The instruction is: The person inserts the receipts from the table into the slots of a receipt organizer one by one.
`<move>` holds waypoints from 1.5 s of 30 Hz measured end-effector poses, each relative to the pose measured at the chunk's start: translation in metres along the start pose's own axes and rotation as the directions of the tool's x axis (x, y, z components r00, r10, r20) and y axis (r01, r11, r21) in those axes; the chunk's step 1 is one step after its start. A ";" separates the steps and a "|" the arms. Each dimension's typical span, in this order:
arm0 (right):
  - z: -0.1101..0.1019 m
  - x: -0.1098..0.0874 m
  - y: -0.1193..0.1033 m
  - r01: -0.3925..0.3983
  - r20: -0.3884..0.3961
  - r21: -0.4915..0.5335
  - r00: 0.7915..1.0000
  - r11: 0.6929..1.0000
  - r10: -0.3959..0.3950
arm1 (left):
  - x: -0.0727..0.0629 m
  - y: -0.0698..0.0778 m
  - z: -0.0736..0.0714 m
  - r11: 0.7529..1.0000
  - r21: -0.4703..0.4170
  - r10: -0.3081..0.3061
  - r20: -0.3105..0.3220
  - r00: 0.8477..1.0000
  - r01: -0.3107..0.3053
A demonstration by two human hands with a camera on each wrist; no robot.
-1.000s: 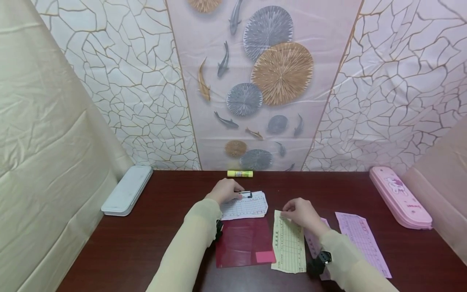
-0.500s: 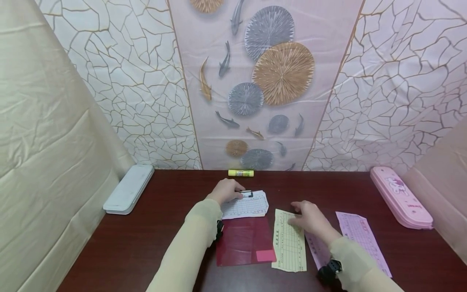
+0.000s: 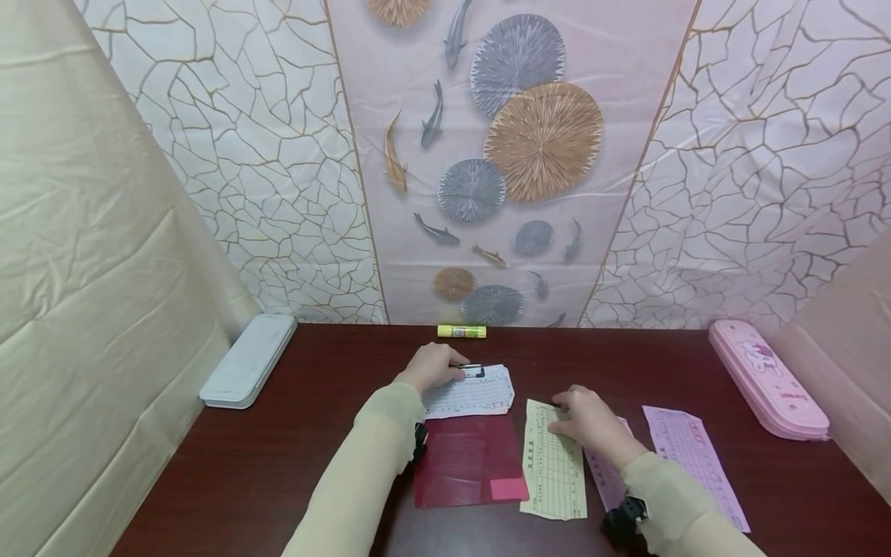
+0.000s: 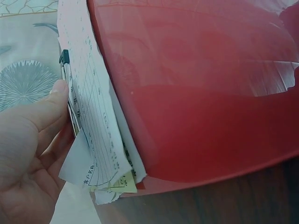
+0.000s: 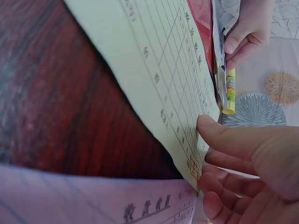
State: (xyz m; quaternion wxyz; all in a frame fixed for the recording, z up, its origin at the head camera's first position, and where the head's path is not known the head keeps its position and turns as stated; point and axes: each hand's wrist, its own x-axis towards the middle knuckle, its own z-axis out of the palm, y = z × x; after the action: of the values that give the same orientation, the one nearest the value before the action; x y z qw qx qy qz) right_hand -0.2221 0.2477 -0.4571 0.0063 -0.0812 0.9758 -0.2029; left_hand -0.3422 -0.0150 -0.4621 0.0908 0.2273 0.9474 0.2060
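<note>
In the head view, my left hand (image 3: 433,367) pinches the edge of a stack of white printed slips (image 3: 473,393) with a black binder clip (image 3: 473,370) on it. The left wrist view shows the thumb at the clipped edge and the fingers curled beneath. Below the stack lies a red translucent folder (image 3: 462,464) with a pink label. My right hand (image 3: 592,422) is at the top of a yellow printed slip (image 3: 554,472). In the right wrist view its thumb (image 5: 212,128) lies on the slip's face, and its fingers curl past the edge, fingertips partly hidden.
One purple slip (image 3: 609,478) lies partly under the right forearm, another purple slip (image 3: 696,464) farther right. A yellow glue stick (image 3: 462,331) sits at the back edge. A white case (image 3: 249,360) stands at left, a pink pencil case (image 3: 766,379) at right.
My right hand has left the yellow slip's top left corner, shifted right along its top edge, and its fingers have drawn in again. My left hand has kept its hold on the stack.
</note>
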 end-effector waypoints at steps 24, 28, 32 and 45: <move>-0.006 -0.001 0.001 0.013 0.019 0.004 1.000 1.000 -0.013 | 0.001 0.004 0.001 0.998 0.056 0.005 0.004 1.000 -0.005; -0.007 0.000 0.002 0.033 0.015 0.018 0.999 0.999 -0.033 | 0.001 0.004 0.002 0.999 0.054 0.006 0.001 1.000 -0.006; -0.007 0.000 0.003 0.056 0.024 0.031 0.998 0.998 -0.057 | 0.001 0.004 0.002 0.999 0.043 0.003 0.001 1.000 -0.003; -0.011 0.001 0.008 0.137 0.033 0.022 0.990 0.990 -0.137 | 0.002 0.002 0.003 0.998 0.070 0.001 -0.003 1.000 -0.001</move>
State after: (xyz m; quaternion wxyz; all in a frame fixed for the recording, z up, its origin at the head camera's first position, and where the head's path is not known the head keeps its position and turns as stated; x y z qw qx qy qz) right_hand -0.2244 0.2589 -0.4503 0.0099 -0.1513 0.9656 -0.2111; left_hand -0.3421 -0.0118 -0.4643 0.0813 0.2306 0.9541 0.1730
